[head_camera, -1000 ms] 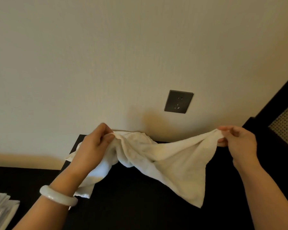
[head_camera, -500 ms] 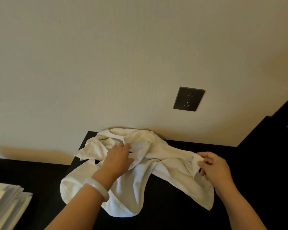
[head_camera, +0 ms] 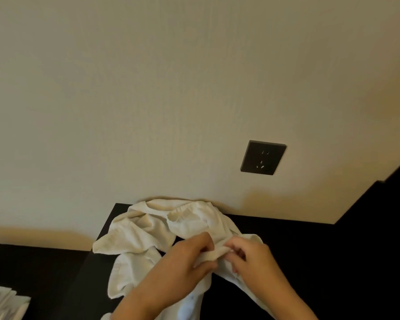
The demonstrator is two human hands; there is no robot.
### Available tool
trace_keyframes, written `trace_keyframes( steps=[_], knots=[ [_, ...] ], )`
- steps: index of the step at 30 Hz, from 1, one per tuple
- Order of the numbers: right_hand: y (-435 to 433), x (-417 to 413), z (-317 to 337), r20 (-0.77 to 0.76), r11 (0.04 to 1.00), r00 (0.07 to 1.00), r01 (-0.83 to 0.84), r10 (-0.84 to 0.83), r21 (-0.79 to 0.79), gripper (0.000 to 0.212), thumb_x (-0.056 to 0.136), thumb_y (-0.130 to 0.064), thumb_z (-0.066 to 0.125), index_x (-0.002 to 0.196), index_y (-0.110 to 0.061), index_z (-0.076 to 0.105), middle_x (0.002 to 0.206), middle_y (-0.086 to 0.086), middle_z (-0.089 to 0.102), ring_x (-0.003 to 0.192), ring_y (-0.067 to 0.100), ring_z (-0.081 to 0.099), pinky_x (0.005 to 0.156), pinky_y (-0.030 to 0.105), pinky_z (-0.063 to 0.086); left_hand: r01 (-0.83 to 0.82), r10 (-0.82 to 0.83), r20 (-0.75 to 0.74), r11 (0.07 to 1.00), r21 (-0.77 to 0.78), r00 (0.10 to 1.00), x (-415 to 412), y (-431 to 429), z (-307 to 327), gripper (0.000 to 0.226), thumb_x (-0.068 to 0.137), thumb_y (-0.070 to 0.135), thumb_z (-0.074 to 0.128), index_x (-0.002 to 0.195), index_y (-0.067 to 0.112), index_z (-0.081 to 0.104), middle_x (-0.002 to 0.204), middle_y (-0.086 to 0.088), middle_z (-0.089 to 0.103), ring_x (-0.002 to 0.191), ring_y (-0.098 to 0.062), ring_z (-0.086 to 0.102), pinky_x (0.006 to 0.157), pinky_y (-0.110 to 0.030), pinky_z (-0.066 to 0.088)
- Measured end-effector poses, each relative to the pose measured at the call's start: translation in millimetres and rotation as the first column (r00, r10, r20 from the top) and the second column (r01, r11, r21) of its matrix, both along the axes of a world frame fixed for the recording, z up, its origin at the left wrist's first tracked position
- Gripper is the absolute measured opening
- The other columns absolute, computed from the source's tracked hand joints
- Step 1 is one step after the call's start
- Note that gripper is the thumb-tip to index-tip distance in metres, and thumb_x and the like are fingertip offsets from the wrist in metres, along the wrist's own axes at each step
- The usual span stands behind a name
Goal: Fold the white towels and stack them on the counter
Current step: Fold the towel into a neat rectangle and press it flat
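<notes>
I count one white towel [head_camera: 148, 229] and my two hands: left hand [head_camera: 183, 266], right hand [head_camera: 254, 262]. I see one wall socket [head_camera: 263, 157], one counter [head_camera: 321, 262], one pale stack [head_camera: 5, 304].

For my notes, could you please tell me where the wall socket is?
In the head view, the dark wall socket sits right of centre on the beige wall, above and right of the crumpled white towel.

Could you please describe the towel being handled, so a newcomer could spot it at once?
Find the dark wall socket; below it, on the black counter, a white towel lies bunched against the wall. Unlike the neat white stack at far left, it is crumpled, and the left hand and right hand pinch one edge.
</notes>
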State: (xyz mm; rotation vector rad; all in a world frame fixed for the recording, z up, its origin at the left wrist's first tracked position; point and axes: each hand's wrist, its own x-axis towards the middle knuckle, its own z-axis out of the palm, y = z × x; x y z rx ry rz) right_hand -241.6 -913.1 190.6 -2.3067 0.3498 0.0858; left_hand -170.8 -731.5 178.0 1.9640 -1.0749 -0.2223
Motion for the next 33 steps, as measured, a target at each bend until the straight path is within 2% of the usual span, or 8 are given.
trace_keyframes(
  steps=[8, 11, 14, 17, 20, 24, 28, 33],
  knots=[
    [-42, -12, 30, 0.335, 0.92, 0.864, 0.391, -0.376, 0.023, 0.029, 0.09, -0.008, 0.066, 0.073, -0.032, 0.066, 0.068, -0.014, 0.066, 0.064, 0.005, 0.064, 0.068, 0.028, 0.053, -0.24, 0.233, -0.199, 0.971, -0.013, 0.952, 25, 47, 26, 0.041, 0.085, 0.055, 0.065, 0.066, 0.02, 0.057, 0.061, 0.001, 0.051, 0.059, -0.006, 0.047, 0.055, -0.02, 0.037],
    [-58, -14, 33, 0.373, 0.871, 0.789, 0.467, -0.489, 0.153, 0.034, 0.09, -0.002, 0.065, 0.075, -0.032, 0.066, 0.065, -0.011, 0.068, 0.061, 0.002, 0.066, 0.061, 0.016, 0.05, -0.205, 0.213, -0.326, 0.977, 0.059, 0.921, 30, 66, 35, 0.041, 0.084, 0.055, 0.06, 0.057, 0.025, 0.058, 0.059, 0.005, 0.043, 0.059, -0.007, 0.039, 0.056, -0.021, 0.032],
    [-60, -16, 37, 0.389, 0.848, 0.755, 0.492, -0.528, 0.198, 0.032, 0.091, 0.001, 0.062, 0.078, -0.028, 0.068, 0.071, -0.007, 0.07, 0.062, 0.003, 0.067, 0.065, 0.022, 0.053, -0.06, 0.153, -0.28, 0.947, 0.316, 0.948, 32, 75, 39, 0.006, 0.084, 0.042, 0.073, 0.082, 0.037, 0.076, 0.061, 0.005, 0.046, 0.061, -0.006, 0.042, 0.06, -0.017, 0.034],
    [-56, -16, 40, 0.398, 0.841, 0.741, 0.489, -0.541, 0.232, 0.031, 0.09, 0.0, 0.063, 0.077, -0.027, 0.068, 0.069, -0.006, 0.069, 0.063, 0.008, 0.067, 0.073, 0.039, 0.057, -0.059, 0.151, -0.183, 0.9, 0.431, 0.971, 23, 62, 32, 0.008, 0.087, 0.032, 0.072, 0.082, 0.037, 0.075, 0.068, 0.019, 0.063, 0.068, 0.0, 0.058, 0.068, -0.011, 0.045],
    [-42, -13, 41, 0.393, 0.883, 0.791, 0.424, -0.469, 0.2, 0.035, 0.089, 0.001, 0.062, 0.074, -0.03, 0.068, 0.067, -0.008, 0.068, 0.061, 0.013, 0.066, 0.074, 0.045, 0.057, -0.132, 0.187, -0.202, 0.958, 0.256, 0.961, 11, 34, 13, 0.02, 0.085, 0.028, 0.075, 0.1, 0.039, 0.068, 0.095, 0.02, 0.067, 0.095, 0.009, 0.059, 0.089, -0.014, 0.049],
    [-22, -9, 42, 0.376, 0.948, 0.871, 0.275, -0.317, 0.163, 0.039, 0.088, 0.0, 0.061, 0.08, -0.037, 0.067, 0.071, -0.012, 0.069, 0.068, 0.013, 0.066, 0.072, 0.037, 0.057, -0.026, 0.052, -0.227, 0.993, 0.115, 0.972, -12, -8, 2, 0.049, 0.086, 0.043, 0.072, 0.129, 0.047, 0.049, 0.122, 0.033, 0.053, 0.119, 0.014, 0.045, 0.097, -0.005, 0.037],
    [-14, -7, 45, 0.342, 0.976, 0.914, 0.195, -0.218, 0.098, 0.039, 0.088, -0.003, 0.062, 0.083, -0.041, 0.067, 0.076, -0.018, 0.068, 0.074, 0.006, 0.065, 0.072, 0.026, 0.055, -0.059, 0.057, -0.291, 0.998, 0.003, 0.955, -21, -36, 6, 0.009, 0.088, 0.037, 0.07, 0.086, 0.036, 0.062, 0.086, 0.017, 0.067, 0.087, 0.003, 0.061, 0.089, -0.017, 0.046],
    [-23, -8, 44, 0.307, 0.973, 0.924, 0.218, -0.229, 0.071, 0.033, 0.084, -0.003, 0.066, 0.082, -0.036, 0.069, 0.072, -0.011, 0.069, 0.067, 0.008, 0.066, 0.071, 0.028, 0.056, -0.204, 0.185, -0.311, 0.979, -0.029, 0.932, -14, -29, 9, 0.024, 0.089, 0.037, 0.068, 0.071, 0.034, 0.053, 0.06, 0.014, 0.049, 0.059, 0.0, 0.044, 0.061, -0.016, 0.036]
  ],
)
